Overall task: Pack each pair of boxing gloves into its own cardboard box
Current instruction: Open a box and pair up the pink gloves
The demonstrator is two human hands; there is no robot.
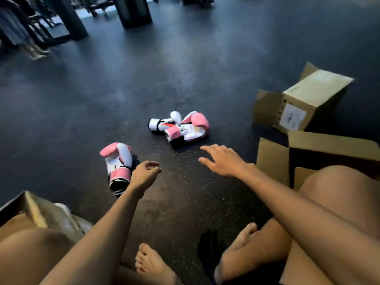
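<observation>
**Hands reach for scattered gloves on gym floor**

A barefoot person seated on the dark floor [185,68] stretches both arms toward loose boxing gloves. The right hand [224,161], released with fingers spread, hovers just short of the far pink glove [189,128]. That glove lies straight ahead of the hand and touches a white glove [164,122]. Both lie crosswise, cuffs to the left and padded fists to the right.

The left hand [146,173], fingers loosely curled round nothing, sits just right of the near pink glove [118,161]. This glove's long axis runs away from the person, cuff nearest and fist pointing outward. Each hand appears nearer its own pink glove, so the pair could likely be gathered at once.

An open cardboard box [273,161] stands beside the right forearm, a labelled box [314,93] lies beyond it, and a third box [35,210] stands at left.
</observation>
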